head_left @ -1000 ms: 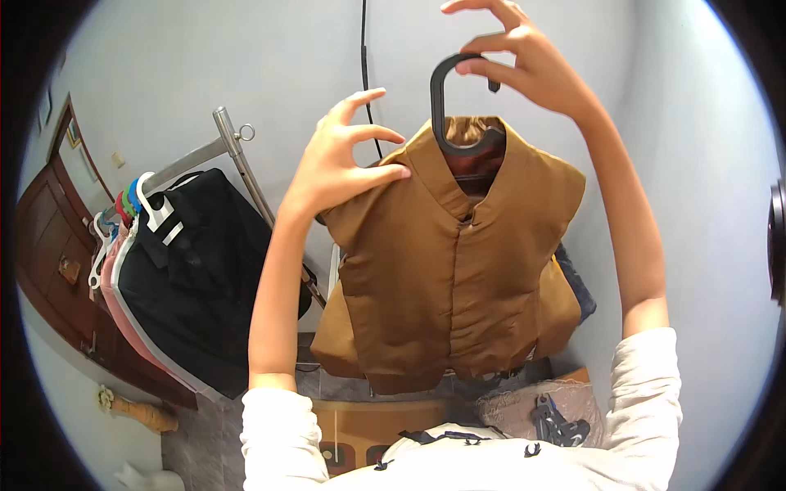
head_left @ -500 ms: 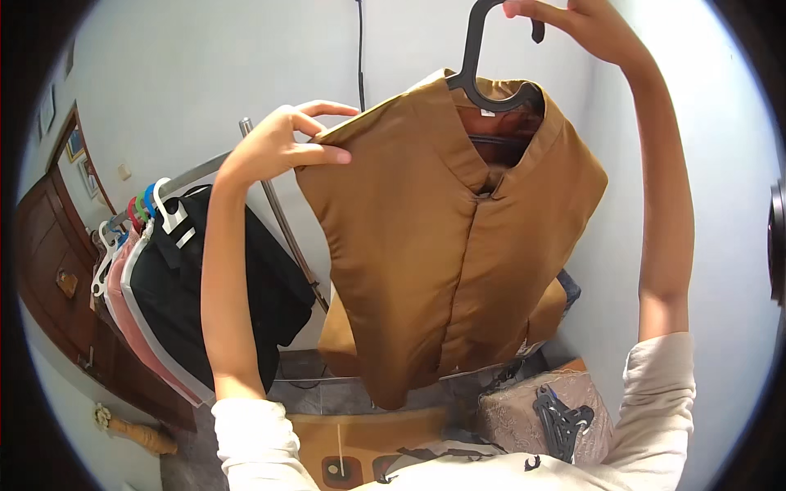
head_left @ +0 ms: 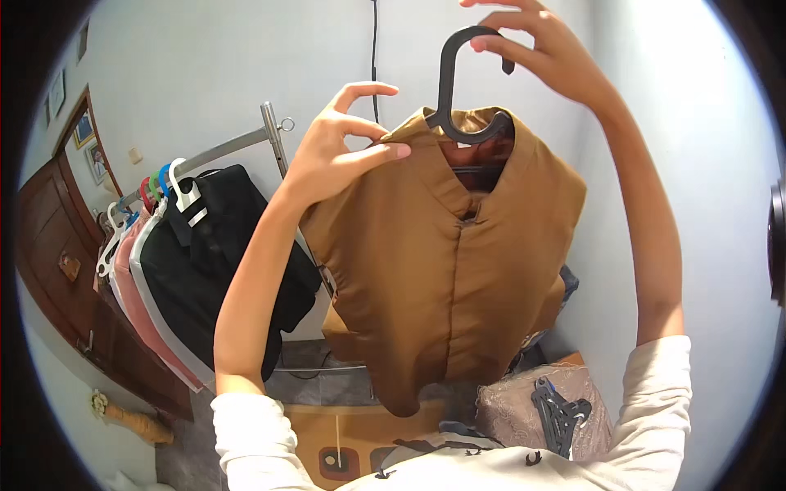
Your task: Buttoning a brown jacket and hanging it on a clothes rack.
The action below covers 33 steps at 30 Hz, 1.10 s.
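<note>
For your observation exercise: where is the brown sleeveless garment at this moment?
In the head view, the brown sleeveless garment hangs centre frame on a dark hanger, held up by the right hand, left hand pinching its shoulder, right of the clothes rack.

Clothes rail (head_left: pixel 233 146): metal bar, far left, sloping down to the left; carries 1 black garment (head_left: pixel 217 254), 1 white-edged garment and 1 pink garment (head_left: pixel 135 295) on white, green and red hangers.

Floor (head_left: pixel 184 446): grey, near left; carries an orange patterned rug (head_left: pixel 344 438) and a beige patterned cushion (head_left: pixel 520 405) topped with black hangers (head_left: pixel 561 413).
</note>
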Each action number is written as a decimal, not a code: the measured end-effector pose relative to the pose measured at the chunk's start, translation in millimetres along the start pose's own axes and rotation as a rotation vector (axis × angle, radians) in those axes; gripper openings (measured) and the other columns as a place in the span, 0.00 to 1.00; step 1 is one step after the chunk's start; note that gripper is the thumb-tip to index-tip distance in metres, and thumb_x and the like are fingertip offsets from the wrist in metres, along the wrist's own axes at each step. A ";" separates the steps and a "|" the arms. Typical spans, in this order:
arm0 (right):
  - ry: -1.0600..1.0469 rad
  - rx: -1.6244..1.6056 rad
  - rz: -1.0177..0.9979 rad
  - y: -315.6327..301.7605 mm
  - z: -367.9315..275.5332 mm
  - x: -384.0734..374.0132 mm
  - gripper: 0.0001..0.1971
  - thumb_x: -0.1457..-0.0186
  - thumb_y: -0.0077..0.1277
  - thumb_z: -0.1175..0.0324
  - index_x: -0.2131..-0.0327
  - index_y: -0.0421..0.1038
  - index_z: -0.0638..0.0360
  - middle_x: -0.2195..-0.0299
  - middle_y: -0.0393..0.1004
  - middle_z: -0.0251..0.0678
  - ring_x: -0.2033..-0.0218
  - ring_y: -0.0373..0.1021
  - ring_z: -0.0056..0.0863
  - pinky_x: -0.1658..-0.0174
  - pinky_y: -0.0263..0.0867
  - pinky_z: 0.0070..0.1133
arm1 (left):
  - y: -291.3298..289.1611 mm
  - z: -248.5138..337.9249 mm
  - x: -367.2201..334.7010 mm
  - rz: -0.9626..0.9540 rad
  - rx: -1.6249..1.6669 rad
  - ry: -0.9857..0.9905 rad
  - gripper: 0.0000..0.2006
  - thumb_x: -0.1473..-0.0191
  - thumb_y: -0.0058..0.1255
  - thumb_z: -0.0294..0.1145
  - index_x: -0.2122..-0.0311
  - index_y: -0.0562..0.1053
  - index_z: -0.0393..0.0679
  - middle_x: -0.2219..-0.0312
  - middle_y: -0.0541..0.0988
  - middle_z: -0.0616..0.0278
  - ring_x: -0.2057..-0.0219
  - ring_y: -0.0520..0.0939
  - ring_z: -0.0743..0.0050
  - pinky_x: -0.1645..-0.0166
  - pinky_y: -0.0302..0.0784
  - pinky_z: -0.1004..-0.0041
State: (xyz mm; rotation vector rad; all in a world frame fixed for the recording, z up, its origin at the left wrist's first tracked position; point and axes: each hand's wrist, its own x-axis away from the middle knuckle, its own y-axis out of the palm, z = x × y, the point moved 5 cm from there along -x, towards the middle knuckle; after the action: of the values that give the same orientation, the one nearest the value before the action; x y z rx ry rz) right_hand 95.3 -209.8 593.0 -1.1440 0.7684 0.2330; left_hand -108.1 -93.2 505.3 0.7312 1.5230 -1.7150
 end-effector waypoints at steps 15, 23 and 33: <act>0.809 0.214 -0.092 99.1 -12.0 147.7 0.11 0.49 0.61 0.64 0.78 0.76 0.59 0.47 0.68 0.26 0.45 0.64 0.32 0.33 0.32 0.57 | 4.7 -22.3 55.2 -0.018 0.032 -0.134 0.09 0.56 0.67 0.37 0.74 0.83 0.42 0.47 0.69 0.62 0.40 0.64 0.57 0.40 0.63 0.57; 0.854 0.362 -0.095 133.1 14.5 190.4 0.14 0.48 0.59 0.64 0.81 0.71 0.61 0.46 0.67 0.27 0.44 0.63 0.30 0.33 0.34 0.57 | 67.7 -77.2 84.8 -0.057 0.158 -0.284 0.10 0.56 0.67 0.40 0.75 0.82 0.44 0.46 0.69 0.61 0.39 0.63 0.56 0.37 0.58 0.56; 0.939 0.534 -0.222 203.3 106.0 277.9 0.09 0.52 0.61 0.63 0.76 0.77 0.58 0.41 0.62 0.30 0.38 0.56 0.31 0.38 0.40 0.65 | 176.3 -175.2 95.6 -0.204 -0.131 -0.302 0.12 0.51 0.62 0.43 0.72 0.83 0.45 0.42 0.67 0.62 0.36 0.59 0.58 0.34 0.53 0.51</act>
State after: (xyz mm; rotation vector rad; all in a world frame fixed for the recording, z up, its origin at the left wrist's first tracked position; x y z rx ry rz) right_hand 233.6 -88.4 283.3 -0.7747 1.4018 -0.7163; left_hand -28.7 58.4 301.2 0.2422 1.5176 -1.7597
